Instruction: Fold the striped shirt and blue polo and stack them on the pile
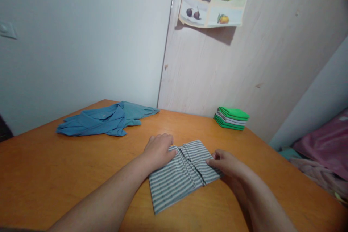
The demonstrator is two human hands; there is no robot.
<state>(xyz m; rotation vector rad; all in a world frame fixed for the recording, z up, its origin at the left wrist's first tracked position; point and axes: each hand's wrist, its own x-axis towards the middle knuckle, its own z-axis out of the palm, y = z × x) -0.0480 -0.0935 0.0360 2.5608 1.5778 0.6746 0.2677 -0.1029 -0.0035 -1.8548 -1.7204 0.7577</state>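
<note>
A grey-and-white striped cloth, folded into a flat, roughly oblong shape, lies on the table in front of me. A dark slit and overlapping folds run across it, right of its middle. My left hand rests at its upper left edge, thumb on the stripes and apart from the fingers, which lie over the table side. At the right end, my right hand pinches the cloth's edge between thumb and curled fingers. The underside of the cloth is hidden.
The orange wooden table reaches back to the wall. A crumpled blue garment lies at the back left. At the back right sits a neat stack of green and grey folded cloths. Pinkish fabric lies beyond the right edge.
</note>
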